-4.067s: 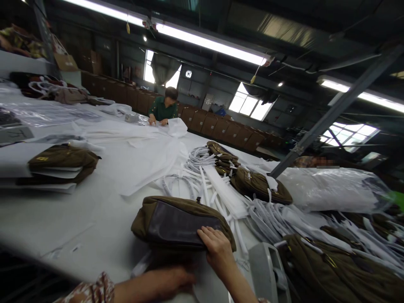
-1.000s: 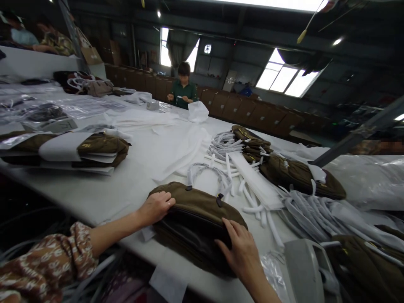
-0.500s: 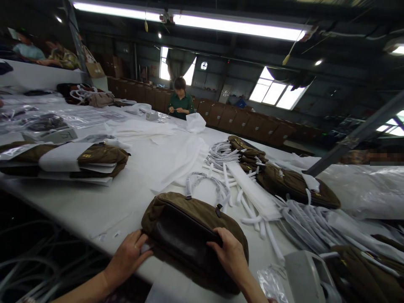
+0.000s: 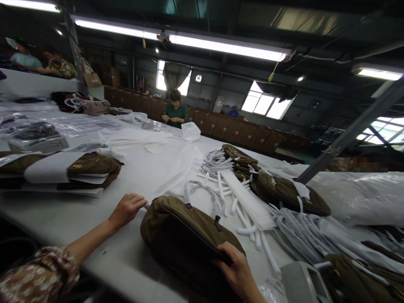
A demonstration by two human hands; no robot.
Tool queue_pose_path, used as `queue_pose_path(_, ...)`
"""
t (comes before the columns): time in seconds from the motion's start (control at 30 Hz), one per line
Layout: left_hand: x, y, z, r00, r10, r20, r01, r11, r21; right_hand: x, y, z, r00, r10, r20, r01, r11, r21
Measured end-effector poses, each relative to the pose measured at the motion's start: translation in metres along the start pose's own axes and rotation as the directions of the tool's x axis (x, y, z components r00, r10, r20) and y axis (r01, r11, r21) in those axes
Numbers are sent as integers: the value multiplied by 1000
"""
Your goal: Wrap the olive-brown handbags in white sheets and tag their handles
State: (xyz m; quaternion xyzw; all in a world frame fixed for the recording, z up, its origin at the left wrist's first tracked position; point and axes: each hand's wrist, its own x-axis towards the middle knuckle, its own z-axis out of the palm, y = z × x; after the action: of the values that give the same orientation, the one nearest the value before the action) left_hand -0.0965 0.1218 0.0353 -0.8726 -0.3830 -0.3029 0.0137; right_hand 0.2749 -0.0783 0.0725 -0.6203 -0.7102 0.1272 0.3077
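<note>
Head view, and the dark side of the brown bag (image 4: 189, 248) is so shadowy near the bottom center of the frame that I can't make out any detail there. The grey machine (image 4: 296, 277) at lower right gets cut off by the bottom edge, and the clear plastic bundle (image 4: 362, 198) runs out of frame on the right, partly behind a slanted metal post (image 4: 347, 139). The bag sits tilted on the white counter (image 4: 123, 261), its wrapped handle (image 4: 217, 206) looping up behind it, with loose white tubes (image 4: 249, 229) just right of that. Papered bags (image 4: 94, 168) are stacked at mid left; someone in green (image 4: 176, 113) is way back, upper center. As for the hands, the right hand (image 4: 236, 269) grips the bag's near right edge between thumb and fingers, while the left hand (image 4: 128, 210) is pinching some pale bit (image 4: 147, 205) by the bag's left end, too small to identify.
</note>
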Motion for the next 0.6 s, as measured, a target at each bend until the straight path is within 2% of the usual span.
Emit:
queue_pose_path(0.1,12,0,7,998,-54,-28,55,998,18,-2,-3,8,999,13,31,-12,999,-40)
queue_pose_path(0.17,1,5,16,992,-115,-47,116,993,30,-1,-5,14,999,35,18,-34,998,-58)
queue_pose_path(0.2,-11,9,21,979,-184,-85,188,982,37,0,-6,16,999,48,3,-47,997,-61)
queue_pose_path(0.27,-47,22,27,908,-359,-215,372,928,21,4,-7,19,997,68,-24,-69,996,-62)
queue_pose_path(0.3,-69,30,29,868,-420,-267,433,901,-10,6,-8,19,997,72,-30,-74,995,-64)
queue_pose_path(0.33,-93,41,30,853,-434,-290,441,897,-45,8,-8,19,997,74,-28,-76,995,-66)
queue_pose_path(0.37,-115,53,31,894,-369,-256,360,929,-83,10,-9,19,997,74,-22,-75,995,-70)
queue_pose_path(0.4,-135,66,33,965,-224,-138,208,970,-124,11,-10,19,997,73,-16,-74,995,-73)
queue_pose_path(0.43,-151,80,34,999,-38,-22,34,988,-148,13,-11,20,997,73,-12,-74,994,-76)
queue_pose_path(0.47,-162,93,36,989,127,72,-114,981,-158,14,-11,21,997,74,-6,-75,994,-80)
queue_pose_path(0.5,-168,105,39,953,262,155,-234,957,-173,14,-11,22,997,77,-1,-77,993,-84)
queue_pose_path(0.57,-167,124,45,879,397,263,-355,915,-192,13,-11,24,997,80,11,-78,992,-101)
queue_pose_path(0.6,-162,131,48,867,408,287,-360,910,-204,13,-11,25,997,75,20,-73,991,-114)
